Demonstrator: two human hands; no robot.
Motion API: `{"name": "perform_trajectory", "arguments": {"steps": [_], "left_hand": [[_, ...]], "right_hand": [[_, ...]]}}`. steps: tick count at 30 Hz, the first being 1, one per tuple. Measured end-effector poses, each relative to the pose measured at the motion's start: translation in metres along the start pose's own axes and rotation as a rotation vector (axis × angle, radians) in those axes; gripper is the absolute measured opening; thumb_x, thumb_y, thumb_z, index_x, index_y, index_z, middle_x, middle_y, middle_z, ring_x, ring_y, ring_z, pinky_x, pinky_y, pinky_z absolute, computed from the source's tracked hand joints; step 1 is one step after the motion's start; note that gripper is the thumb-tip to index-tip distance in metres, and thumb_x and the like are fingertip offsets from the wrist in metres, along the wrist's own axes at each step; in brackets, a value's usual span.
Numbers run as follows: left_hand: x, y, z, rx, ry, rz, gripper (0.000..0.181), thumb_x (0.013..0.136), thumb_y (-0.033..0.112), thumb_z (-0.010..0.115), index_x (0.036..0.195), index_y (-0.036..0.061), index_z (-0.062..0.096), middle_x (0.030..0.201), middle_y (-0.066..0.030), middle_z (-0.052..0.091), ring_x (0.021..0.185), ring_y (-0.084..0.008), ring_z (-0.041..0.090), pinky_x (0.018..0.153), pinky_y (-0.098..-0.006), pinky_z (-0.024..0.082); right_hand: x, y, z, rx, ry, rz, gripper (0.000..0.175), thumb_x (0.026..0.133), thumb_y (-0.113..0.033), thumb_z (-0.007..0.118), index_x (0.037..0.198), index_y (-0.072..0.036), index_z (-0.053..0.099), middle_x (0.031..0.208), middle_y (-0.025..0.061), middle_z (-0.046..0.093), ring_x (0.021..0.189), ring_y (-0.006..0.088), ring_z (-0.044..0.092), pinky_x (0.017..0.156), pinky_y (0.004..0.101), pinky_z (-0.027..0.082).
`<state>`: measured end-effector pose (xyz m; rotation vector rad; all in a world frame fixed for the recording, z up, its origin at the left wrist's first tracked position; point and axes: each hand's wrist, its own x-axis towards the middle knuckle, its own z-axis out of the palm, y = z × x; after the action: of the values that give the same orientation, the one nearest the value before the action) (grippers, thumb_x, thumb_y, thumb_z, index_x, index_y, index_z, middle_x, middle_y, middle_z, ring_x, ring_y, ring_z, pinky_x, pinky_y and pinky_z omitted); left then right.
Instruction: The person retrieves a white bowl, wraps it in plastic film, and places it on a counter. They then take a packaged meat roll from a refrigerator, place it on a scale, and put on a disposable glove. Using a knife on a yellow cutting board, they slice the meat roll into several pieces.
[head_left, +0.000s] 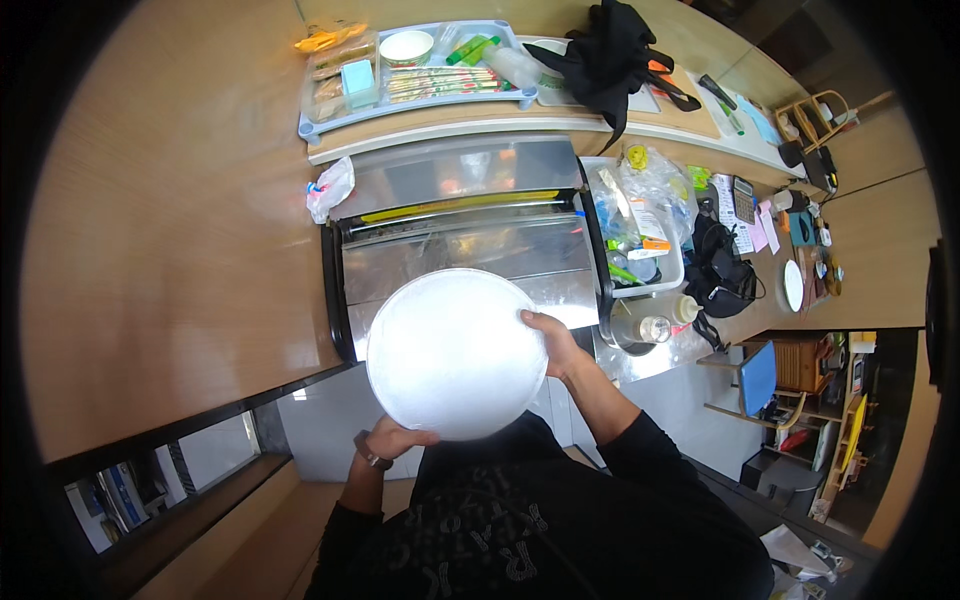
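Note:
Both hands hold a large, round, pale disc (457, 352), a plate, tray or lid; the glare on it hides its detail. My left hand (396, 439) grips its lower left edge, thumb on top, and a dark watch sits on that wrist. At the right edge is my right hand (553, 341), its thumb lying over the rim. The fingers of both hands are mostly hidden under the disc. Beyond it stands a stainless-steel machine (405, 262) with black side panels and a roller-like bar. The disc overlaps the machine's near edge in view.
A plastic bin (670, 281) of bags and packets stands right of the machine, near squeeze bottles (682, 308) in a metal container. On the back shelf are a blue tray (420, 112) and a black bag (619, 56). A blue chair (757, 379) stands at right.

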<state>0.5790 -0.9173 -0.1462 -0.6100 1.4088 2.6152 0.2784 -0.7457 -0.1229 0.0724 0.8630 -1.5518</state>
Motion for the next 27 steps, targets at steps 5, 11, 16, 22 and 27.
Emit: {"name": "perform_trajectory", "arguments": {"steps": [5,11,16,22,27], "left_hand": [[-0.015,0.038,-0.013,-0.003,-0.03,-0.006,0.076,0.075,0.008,0.089,0.142,0.0002,0.055,0.131,-0.0172,0.067,0.118,-0.0267,0.062,0.099,-0.0411,0.051],[-0.005,0.053,-0.009,-0.668,-0.285,0.391,0.071,0.089,0.027,0.077,0.148,0.0008,0.05,0.138,-0.017,0.063,0.127,-0.0325,0.059,0.107,-0.0472,0.049],[0.049,0.03,0.023,-0.903,0.076,0.539,0.07,0.09,0.029,0.075,0.149,0.0007,0.049,0.139,-0.0173,0.063,0.127,-0.0327,0.059,0.107,-0.0472,0.05],[0.064,0.014,0.03,-0.806,0.172,0.367,0.069,0.091,0.031,0.073,0.149,0.0006,0.049,0.139,-0.0177,0.062,0.127,-0.0329,0.06,0.106,-0.0473,0.05],[0.064,0.016,0.023,-0.751,0.15,0.307,0.069,0.092,0.033,0.071,0.149,0.0004,0.049,0.14,-0.0181,0.062,0.127,-0.0332,0.06,0.106,-0.0474,0.051]], "right_hand": [[-0.011,0.017,0.0,0.148,-0.08,0.052,0.088,0.089,-0.04,0.072,0.156,0.002,0.033,0.144,0.0279,0.054,0.129,0.0422,0.059,0.105,0.0561,0.052],[-0.018,0.041,0.002,0.288,-0.308,0.001,0.092,0.083,-0.035,0.077,0.155,0.002,0.033,0.145,0.0286,0.054,0.129,0.0462,0.058,0.105,0.0619,0.051],[-0.02,0.056,0.001,0.193,-0.319,0.002,0.089,0.083,-0.034,0.077,0.153,0.003,0.038,0.142,0.0271,0.056,0.128,0.044,0.059,0.106,0.0581,0.05],[-0.064,0.014,0.037,-0.752,-0.055,0.054,0.059,0.096,-0.029,0.072,0.143,0.002,0.055,0.132,0.0179,0.066,0.12,0.0303,0.064,0.103,0.0434,0.051],[-0.066,-0.044,0.08,-1.059,0.13,-0.436,0.044,0.108,-0.033,0.054,0.14,-0.004,0.061,0.134,0.0127,0.067,0.125,0.0237,0.061,0.107,0.0375,0.046]]}}
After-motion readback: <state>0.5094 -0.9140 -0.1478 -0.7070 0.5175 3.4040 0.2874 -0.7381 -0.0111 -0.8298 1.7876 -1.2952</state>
